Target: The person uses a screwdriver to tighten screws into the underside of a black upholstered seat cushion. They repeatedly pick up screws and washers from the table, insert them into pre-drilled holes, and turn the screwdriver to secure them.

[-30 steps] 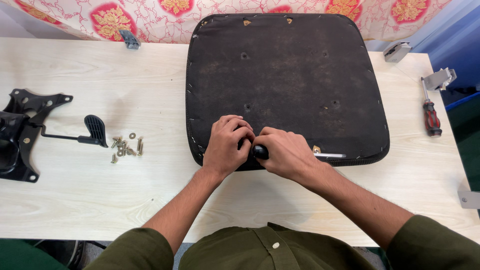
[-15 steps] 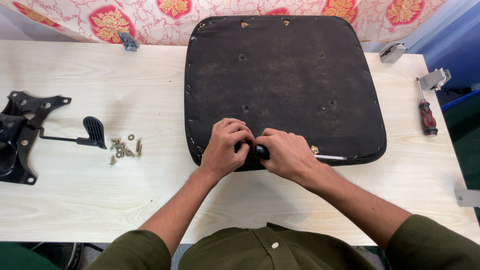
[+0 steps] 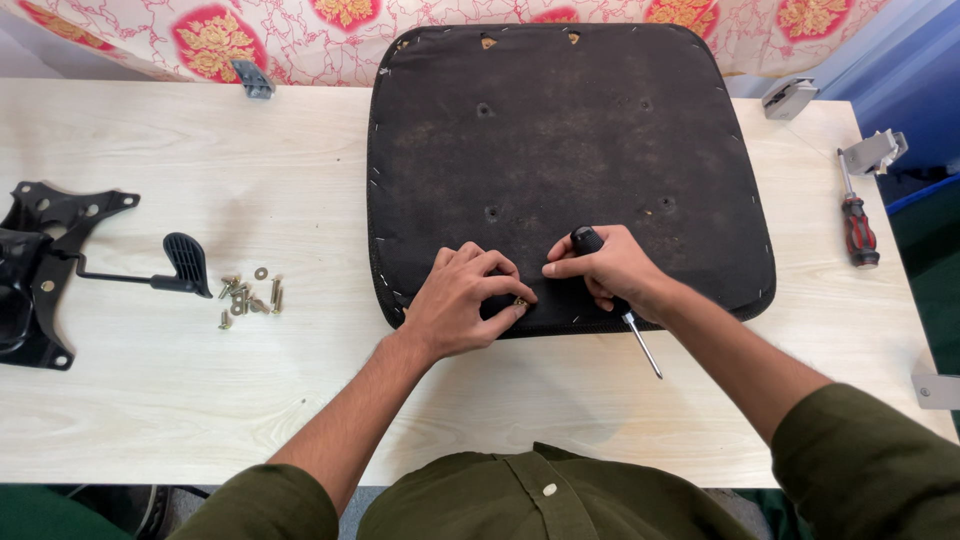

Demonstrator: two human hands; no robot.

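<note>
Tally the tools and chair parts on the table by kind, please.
Screwdrivers: 2, one in the right hand, one red-handled
Seat pad: 1
Black lever bracket: 1
Loose screw pile: 1
Total: 5

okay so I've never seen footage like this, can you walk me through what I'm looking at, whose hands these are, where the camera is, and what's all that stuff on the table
There is no machine here. The camera sits on a person's head and looks down at their own two hands over a pale wooden table.

The big dark slab is a chair seat base, lying underside up. The left hand pinches a small brass-coloured screw at the near edge of the seat. The right hand holds a black-handled screwdriver, its metal shaft pointing back toward the person.

On the left lie a black metal chair mechanism with a lever and a little pile of screws and washers. On the right rests a red-and-black screwdriver.
</note>
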